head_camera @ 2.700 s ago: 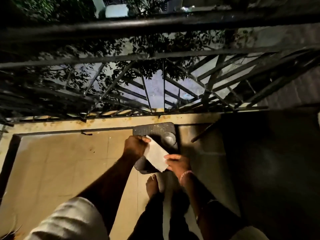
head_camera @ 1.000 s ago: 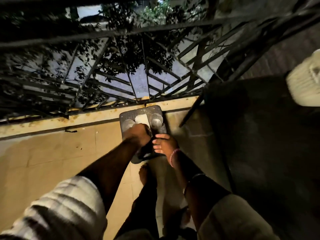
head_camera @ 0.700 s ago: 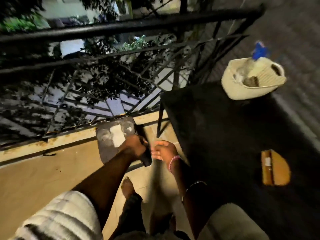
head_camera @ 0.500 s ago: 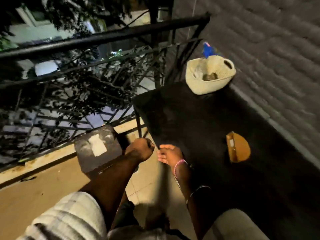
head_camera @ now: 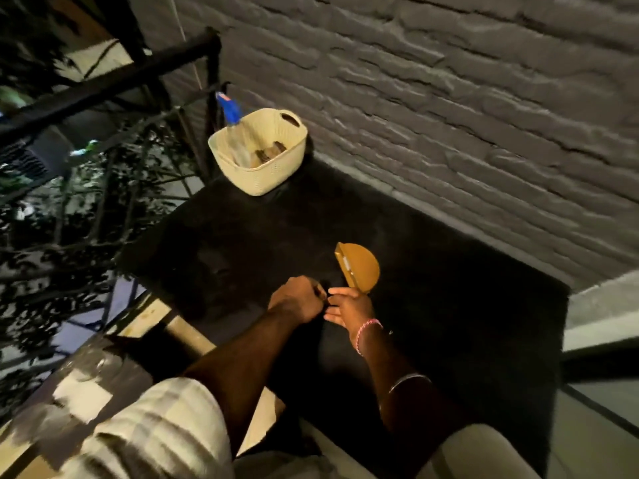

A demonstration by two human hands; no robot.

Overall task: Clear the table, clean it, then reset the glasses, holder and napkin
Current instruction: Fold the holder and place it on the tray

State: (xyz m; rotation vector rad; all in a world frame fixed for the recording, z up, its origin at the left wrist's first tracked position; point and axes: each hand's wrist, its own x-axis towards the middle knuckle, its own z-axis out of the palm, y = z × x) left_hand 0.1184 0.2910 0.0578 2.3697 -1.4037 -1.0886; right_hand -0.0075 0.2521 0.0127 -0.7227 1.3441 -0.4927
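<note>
Two hands meet over the near-middle of the black table (head_camera: pixel 432 305), which stands against a grey brick wall (head_camera: pixel 449 98). The left hand (head_camera: pixel 297 300) is curled into a loose fist with its knuckles up, and a small dark thing seems to sit between its fingertips, but the dim light and the black tabletop make it impossible to tell what it is or whether the hand truly grips anything. The right hand (head_camera: pixel 351 307) is beside it, fingertips almost touching those of the left, its fingers partly bent and spread rather than closed, with nothing visible in it; a pink thread bracelet (head_camera: pixel 368 331) circles its wrist. Just beyond the right hand, touching or nearly touching its fingers, a brown half-round napkin holder (head_camera: pixel 359 266) stands on the table, with a pale strip showing along its straight edge. At the far corner of the table, near the wall and the black metal railing (head_camera: pixel 114 81), sits a cream woven basket (head_camera: pixel 262 157) with a blue-topped spray bottle (head_camera: pixel 230 110) leaning out of its left side and some darker items inside that are too blurred to name. Low at the left edge, off the table and down by the person's striped sleeve (head_camera: pixel 155 433), a dark grey tray (head_camera: pixel 114 378) lies with a white napkin (head_camera: pixel 81 397) on it and a clear glass (head_camera: pixel 98 363) faintly visible next to the napkin.
</note>
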